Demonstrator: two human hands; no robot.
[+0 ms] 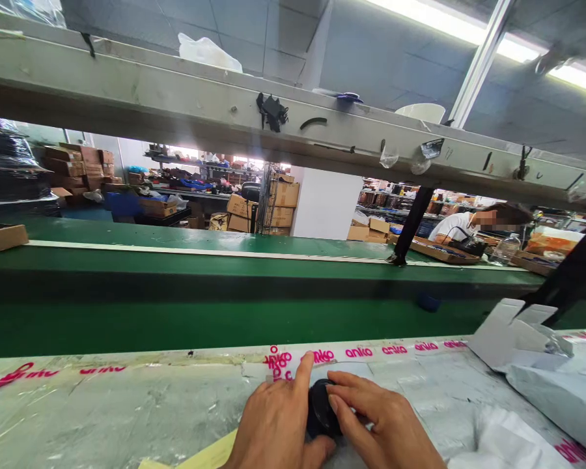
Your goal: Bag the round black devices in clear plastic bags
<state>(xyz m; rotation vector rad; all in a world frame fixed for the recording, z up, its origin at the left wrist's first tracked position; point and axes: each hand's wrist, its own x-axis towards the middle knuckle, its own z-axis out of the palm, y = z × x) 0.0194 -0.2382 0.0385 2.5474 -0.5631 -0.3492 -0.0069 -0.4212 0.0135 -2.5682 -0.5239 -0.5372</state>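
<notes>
The grip is a two-handed one: the left hand bends around the left and near sides of a black round part, its index finger stretched forward, while the right hand closes bent fingers and thumb on the right edge. The part sits between both hands, low in the view, just over the worktop; whether it touches the surface I cannot tell. To handle it well, in my judgement, the left hand should be the steady support and the right fingertips should press evenly on the rim, because a smooth round thing may turn or slip.

The worktop has a pale, scuffed covering, with tape printed in pink along its far edge. Yellow paper lies partly under the left forearm; at the right there are crumpled white wrapping and a white open box.

Beyond is a long green surface, and above it a grey beam. In the room behind, cardboard boxes are stacked, and a person in white bends at the right.
</notes>
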